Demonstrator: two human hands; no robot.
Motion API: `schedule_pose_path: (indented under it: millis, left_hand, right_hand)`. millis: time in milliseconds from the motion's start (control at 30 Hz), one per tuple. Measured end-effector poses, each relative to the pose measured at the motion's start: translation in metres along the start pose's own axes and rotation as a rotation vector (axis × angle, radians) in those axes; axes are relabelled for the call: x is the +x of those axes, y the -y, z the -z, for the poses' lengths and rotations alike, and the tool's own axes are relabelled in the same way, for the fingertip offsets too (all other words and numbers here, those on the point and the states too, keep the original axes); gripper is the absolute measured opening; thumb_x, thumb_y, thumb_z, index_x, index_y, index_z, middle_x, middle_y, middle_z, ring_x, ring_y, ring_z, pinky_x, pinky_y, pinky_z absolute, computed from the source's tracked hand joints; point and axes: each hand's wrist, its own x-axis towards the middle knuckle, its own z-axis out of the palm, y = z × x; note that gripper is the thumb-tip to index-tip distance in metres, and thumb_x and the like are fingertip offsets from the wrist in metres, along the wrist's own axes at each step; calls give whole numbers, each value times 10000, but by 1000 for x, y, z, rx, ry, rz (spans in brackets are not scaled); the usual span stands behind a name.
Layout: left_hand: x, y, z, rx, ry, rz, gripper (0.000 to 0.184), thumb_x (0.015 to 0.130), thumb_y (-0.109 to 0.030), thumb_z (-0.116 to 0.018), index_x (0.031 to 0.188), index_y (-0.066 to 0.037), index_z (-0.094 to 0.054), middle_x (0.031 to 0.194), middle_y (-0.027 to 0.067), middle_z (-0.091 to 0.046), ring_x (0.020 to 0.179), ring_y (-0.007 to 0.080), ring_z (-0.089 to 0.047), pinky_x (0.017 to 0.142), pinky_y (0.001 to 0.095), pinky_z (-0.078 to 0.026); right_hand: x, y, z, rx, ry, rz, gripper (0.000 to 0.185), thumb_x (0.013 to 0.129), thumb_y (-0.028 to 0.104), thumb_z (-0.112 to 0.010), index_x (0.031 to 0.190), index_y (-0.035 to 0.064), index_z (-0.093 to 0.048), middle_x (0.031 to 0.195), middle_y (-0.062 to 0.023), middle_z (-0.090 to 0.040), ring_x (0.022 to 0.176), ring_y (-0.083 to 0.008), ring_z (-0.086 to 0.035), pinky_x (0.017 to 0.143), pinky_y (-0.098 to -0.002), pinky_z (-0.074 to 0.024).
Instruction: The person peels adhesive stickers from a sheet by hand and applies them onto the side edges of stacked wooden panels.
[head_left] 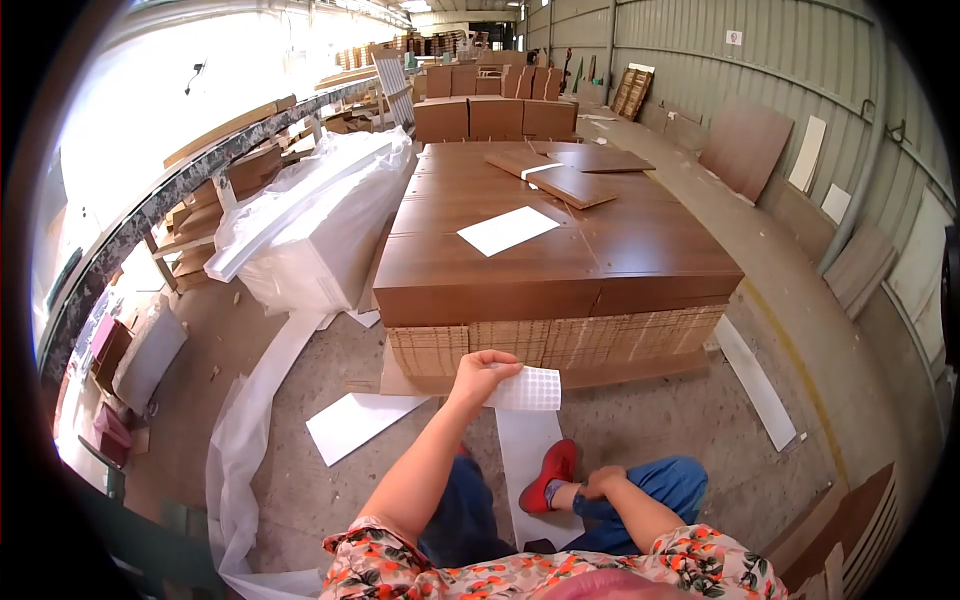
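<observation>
In the head view, my left hand (486, 372) pinches a small white sheet of round stickers (528, 390) by its left edge, with rows of dots across it. The sheet hangs in front of a stack of corrugated cardboard (560, 342). Lower down, my right hand (603, 483) is closed at the hem of my blue trouser leg (655, 490), just above the ankle; its fingertips are partly hidden. A red shoe (551, 475) is on that foot. On the brown panels (440, 240) topping the stack lies a white paper sheet (508, 231).
Loose brown boards (560, 183), one with a white band, lie on the stack. A plastic-wrapped bundle (310, 230) stands at left. White strips (755, 380) and plastic film (238, 450) lie on the floor. Panels (745, 150) lean against the right wall.
</observation>
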Motion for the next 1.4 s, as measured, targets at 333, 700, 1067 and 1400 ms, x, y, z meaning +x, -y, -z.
schedule_pose_path:
  millis: [333, 700, 1067, 1400]
  left_hand:
    - [-5, -1, 12, 17, -18, 10, 134, 774, -62, -701, 878, 10, -655, 808, 87, -660, 692, 141, -623, 617, 260, -513]
    - [-6, 3, 19, 32, -35, -17, 127, 778, -47, -693, 881, 18, -658, 804, 87, -658, 697, 143, -623, 624, 265, -516]
    - [-4, 6, 20, 43, -37, -13, 111, 773, -38, -697, 865, 14, -664, 802, 89, -659, 690, 148, -625, 617, 266, -518]
    - [-7, 4, 18, 62, -35, -2, 116, 769, -46, -702, 860, 14, -665, 805, 90, -660, 703, 149, -625, 625, 267, -516]
  right_hand:
    - [2, -1, -3, 9, -12, -9, 640, 853, 562, -417, 1223, 66, -576, 1268, -149, -546, 1171, -289, -527, 972, -388, -401]
    - [-2, 1, -3, 23, -41, -49, 638, 841, 569, -445, 1207, 67, -592, 1251, -149, -561, 1162, -284, -537, 954, -390, -416]
    - [-9, 0, 2, 33, -38, -30, 668, 839, 576, -452, 1215, 38, -573, 1222, -179, -571, 1142, -295, -547, 957, -388, -410]
    - [-6, -1, -4, 36, -94, -20, 659, 851, 559, -436, 1208, 22, -572, 1197, -192, -583, 1119, -304, -559, 946, -379, -417]
